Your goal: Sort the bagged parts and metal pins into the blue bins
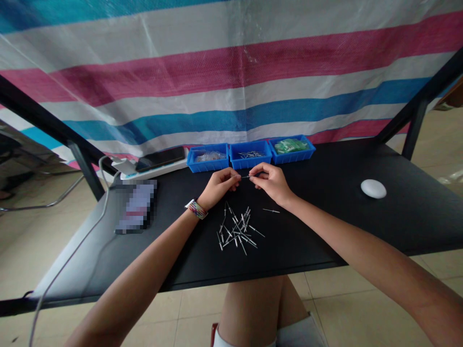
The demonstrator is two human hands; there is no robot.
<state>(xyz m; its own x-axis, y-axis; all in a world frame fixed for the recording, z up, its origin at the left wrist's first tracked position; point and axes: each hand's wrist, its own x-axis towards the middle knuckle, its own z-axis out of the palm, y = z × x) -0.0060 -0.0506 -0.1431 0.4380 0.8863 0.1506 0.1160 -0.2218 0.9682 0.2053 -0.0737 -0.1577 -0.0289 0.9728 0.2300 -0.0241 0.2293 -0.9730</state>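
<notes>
Between the fingertips of both hands, in front of the blue bins, a thin silver blind rivet (245, 177) is held level. My left hand (221, 184), with a woven bracelet at its wrist, pinches one end. The other end sits in the pinch of my right hand (270, 181). Below them lies a loose pile of silver blind rivets (238, 229) on the black table (296, 241). One single rivet (271, 210) lies apart from the pile, near my right forearm. Similar rivets rest in the middle blue bin (251, 164), just behind the hands.
The left blue bin (208, 166) holds clear plastic bags; the right blue bin (294, 155) holds green packets. A dark phone (161, 159) rests on a white power strip (155, 174). A blurred-out object (135, 207) lies at left, a white oval object (374, 189) at right. Striped sheeting (231, 72) hangs behind.
</notes>
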